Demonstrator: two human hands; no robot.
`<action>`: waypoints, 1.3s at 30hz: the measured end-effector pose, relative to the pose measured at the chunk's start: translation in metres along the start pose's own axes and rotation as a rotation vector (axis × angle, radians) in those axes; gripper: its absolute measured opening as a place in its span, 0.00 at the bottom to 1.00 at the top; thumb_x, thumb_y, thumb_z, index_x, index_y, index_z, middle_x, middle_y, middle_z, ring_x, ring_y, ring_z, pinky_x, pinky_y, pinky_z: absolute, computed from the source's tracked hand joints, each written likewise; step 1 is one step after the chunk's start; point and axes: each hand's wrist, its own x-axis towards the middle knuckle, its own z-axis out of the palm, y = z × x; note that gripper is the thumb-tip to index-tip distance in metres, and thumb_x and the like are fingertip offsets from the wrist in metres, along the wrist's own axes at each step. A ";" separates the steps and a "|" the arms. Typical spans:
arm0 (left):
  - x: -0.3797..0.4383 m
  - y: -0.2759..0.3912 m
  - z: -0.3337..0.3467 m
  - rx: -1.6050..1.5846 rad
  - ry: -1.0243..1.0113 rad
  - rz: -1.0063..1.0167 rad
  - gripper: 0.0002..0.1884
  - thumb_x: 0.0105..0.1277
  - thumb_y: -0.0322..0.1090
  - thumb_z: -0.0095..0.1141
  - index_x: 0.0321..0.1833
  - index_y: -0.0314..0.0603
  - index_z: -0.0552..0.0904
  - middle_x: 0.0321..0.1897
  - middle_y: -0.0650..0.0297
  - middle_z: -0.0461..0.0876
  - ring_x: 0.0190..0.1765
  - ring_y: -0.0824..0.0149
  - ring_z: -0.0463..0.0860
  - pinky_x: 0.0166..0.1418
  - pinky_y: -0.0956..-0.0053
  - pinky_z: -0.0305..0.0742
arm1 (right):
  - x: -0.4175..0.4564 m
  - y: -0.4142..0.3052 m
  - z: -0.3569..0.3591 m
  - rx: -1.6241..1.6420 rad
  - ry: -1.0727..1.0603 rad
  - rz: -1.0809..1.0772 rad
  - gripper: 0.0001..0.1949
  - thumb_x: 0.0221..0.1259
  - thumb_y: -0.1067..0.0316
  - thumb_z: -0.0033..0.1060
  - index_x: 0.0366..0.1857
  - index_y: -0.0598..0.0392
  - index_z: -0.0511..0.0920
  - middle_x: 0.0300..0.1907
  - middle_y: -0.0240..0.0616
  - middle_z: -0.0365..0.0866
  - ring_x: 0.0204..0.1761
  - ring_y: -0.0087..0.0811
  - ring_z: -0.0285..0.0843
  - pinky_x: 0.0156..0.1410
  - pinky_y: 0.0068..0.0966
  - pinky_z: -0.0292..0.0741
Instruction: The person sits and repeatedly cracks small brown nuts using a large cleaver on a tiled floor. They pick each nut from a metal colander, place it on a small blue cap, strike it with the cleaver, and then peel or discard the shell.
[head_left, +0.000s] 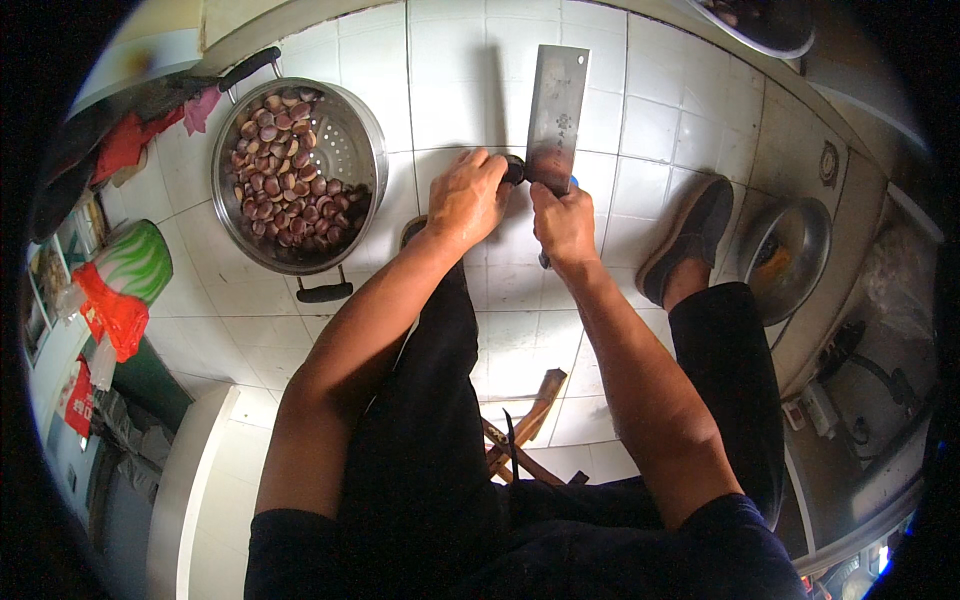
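Observation:
In my right hand is a Chinese cleaver, its broad steel blade pointing away from me and bearing dark markings. The end of its dark handle shows below my fist. My left hand is closed around a small dark rounded thing beside the blade's lower edge; my fingers hide most of it, so its kind is unclear. A bit of blue peeks out behind the blade near my right hand. To the left stands a perforated steel steamer pot partly filled with brown chestnuts.
White floor tiles lie below. At right are my shoe and a metal basin with dark and orange bits inside. Crossed wooden legs stand beneath me. A green-striped container and red bag sit at left.

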 end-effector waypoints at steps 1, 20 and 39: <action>0.000 0.000 0.000 -0.002 0.000 -0.005 0.11 0.62 0.30 0.69 0.43 0.42 0.80 0.43 0.58 0.80 0.51 0.49 0.82 0.50 0.52 0.80 | -0.002 0.002 0.000 -0.049 0.004 -0.029 0.13 0.67 0.64 0.58 0.24 0.58 0.76 0.19 0.29 0.73 0.20 0.22 0.65 0.26 0.30 0.66; -0.001 -0.005 0.009 0.020 0.006 -0.012 0.06 0.62 0.29 0.66 0.39 0.40 0.82 0.42 0.56 0.82 0.51 0.49 0.84 0.52 0.52 0.82 | -0.004 -0.005 0.006 -0.307 0.023 -0.233 0.12 0.66 0.65 0.56 0.33 0.65 0.80 0.26 0.58 0.79 0.26 0.43 0.77 0.38 0.40 0.76; -0.004 -0.012 0.013 -0.152 0.074 -0.100 0.06 0.68 0.32 0.61 0.43 0.40 0.83 0.43 0.53 0.85 0.50 0.46 0.85 0.52 0.52 0.80 | -0.018 -0.006 0.033 -0.375 0.175 -0.209 0.11 0.71 0.66 0.54 0.39 0.62 0.83 0.33 0.63 0.85 0.39 0.65 0.85 0.45 0.53 0.80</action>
